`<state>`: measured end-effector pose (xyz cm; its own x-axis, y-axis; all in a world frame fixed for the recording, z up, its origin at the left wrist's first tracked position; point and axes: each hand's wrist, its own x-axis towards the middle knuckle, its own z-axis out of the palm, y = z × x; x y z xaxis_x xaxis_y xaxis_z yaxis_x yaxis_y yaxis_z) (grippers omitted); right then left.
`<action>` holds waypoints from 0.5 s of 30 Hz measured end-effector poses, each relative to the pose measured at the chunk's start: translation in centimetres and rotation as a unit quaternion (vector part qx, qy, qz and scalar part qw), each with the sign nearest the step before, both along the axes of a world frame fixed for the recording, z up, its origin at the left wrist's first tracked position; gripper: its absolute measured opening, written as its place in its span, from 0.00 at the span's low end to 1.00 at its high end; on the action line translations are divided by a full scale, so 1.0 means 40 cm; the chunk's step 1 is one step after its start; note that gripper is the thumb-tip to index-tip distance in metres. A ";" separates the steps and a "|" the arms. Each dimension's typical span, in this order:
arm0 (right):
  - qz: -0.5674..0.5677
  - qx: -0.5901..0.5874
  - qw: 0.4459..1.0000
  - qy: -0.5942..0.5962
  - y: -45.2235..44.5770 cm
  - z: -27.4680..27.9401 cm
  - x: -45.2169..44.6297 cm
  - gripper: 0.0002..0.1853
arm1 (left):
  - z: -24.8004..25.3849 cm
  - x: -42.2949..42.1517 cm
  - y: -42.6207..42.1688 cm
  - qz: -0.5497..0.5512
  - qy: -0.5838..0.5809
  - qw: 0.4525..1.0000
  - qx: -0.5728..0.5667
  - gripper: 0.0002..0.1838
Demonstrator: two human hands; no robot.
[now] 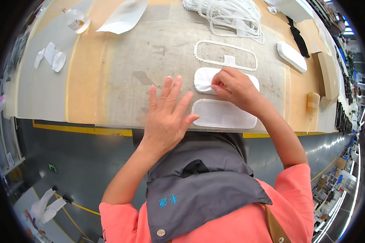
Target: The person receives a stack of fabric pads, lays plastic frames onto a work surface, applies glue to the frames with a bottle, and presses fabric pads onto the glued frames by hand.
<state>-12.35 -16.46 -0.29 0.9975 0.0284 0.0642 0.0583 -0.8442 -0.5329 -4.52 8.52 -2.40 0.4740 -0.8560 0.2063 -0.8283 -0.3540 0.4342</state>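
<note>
My right hand (233,86) is closed in a pinch over a white rounded oblong cloth piece (204,78), whose surface wrinkles at the fingertips. With fingers spread, my left hand (165,113) is open above the table, left of the pieces, and holds nothing. Nearer the table edge lies a flat, translucent white oblong panel (223,114) with a raised rim, partly under my right forearm. Beyond the cloth piece rests a thin white oblong frame (198,50) with small teeth along its edge and a tab inside.
A heap of similar white frames (231,16) lies at the back. On the right are a white oblong stack (292,57), a cardboard box (325,77) and an amber bottle (312,102). A clear bottle (78,21), white sheet (123,17) and crumpled white scraps (52,56) lie left.
</note>
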 end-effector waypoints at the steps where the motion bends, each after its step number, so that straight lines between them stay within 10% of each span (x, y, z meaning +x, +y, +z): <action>1: -0.037 0.085 0.995 0.030 -0.006 0.003 -0.002 0.05 | -0.004 -0.002 -0.008 -0.004 -0.002 1.000 -0.001 0.28; 7: -0.212 0.379 0.901 0.002 -0.096 -0.053 -0.047 0.07 | 0.002 0.000 -0.028 -0.013 -0.006 1.000 0.025 0.28; 9: -0.305 0.648 0.673 -0.185 -0.173 -0.016 -0.099 0.10 | 0.016 0.002 -0.024 -0.001 0.002 1.000 0.022 0.28; 11: -0.393 0.594 0.639 -0.290 -0.239 0.060 -0.163 0.13 | 0.043 0.001 -0.023 0.006 0.059 0.998 -0.035 0.29; 15: -0.342 0.341 0.845 -0.228 -0.227 0.149 -0.263 0.08 | 0.120 -0.008 -0.097 -0.001 0.381 0.915 -0.132 0.31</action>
